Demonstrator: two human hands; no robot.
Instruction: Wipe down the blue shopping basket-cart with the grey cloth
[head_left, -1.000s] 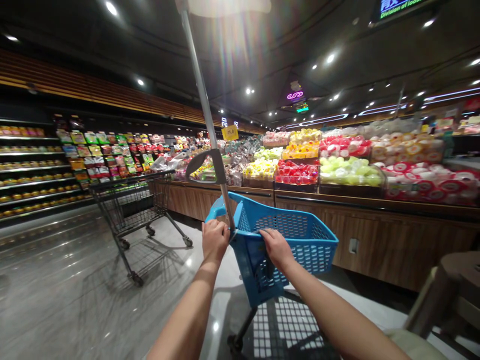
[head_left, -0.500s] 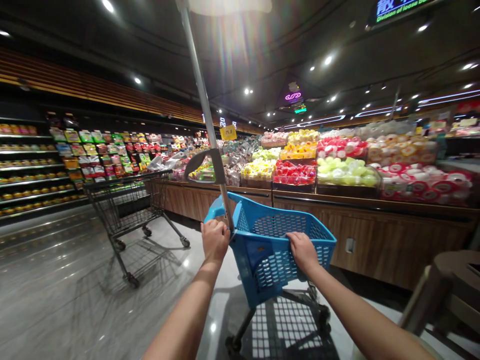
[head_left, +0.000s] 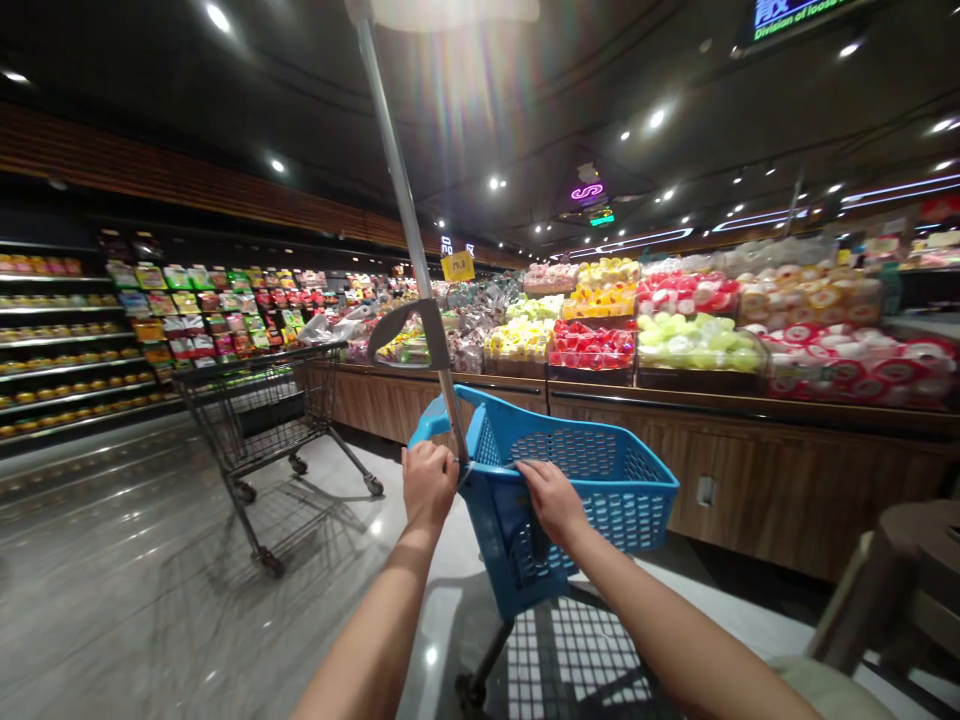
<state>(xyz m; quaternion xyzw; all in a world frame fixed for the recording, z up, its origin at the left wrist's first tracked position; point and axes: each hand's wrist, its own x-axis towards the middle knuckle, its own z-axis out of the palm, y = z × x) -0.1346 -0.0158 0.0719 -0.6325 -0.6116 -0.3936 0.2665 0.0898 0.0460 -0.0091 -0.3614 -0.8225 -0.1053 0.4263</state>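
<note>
Your left hand (head_left: 430, 484) grips the blue basket (head_left: 491, 530) at its near corner, beside the metal pole (head_left: 401, 180); right of that grip, your right hand (head_left: 551, 497) curls over the rim (head_left: 615, 484) (the basket extends beyond both).

Overhead sign (head_left: 804, 16): "Division of loose"

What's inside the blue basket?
Through the open top of the blue basket, only its perforated inner walls show. The near wall and right hand hide its floor, so contents there cannot be told.
</note>
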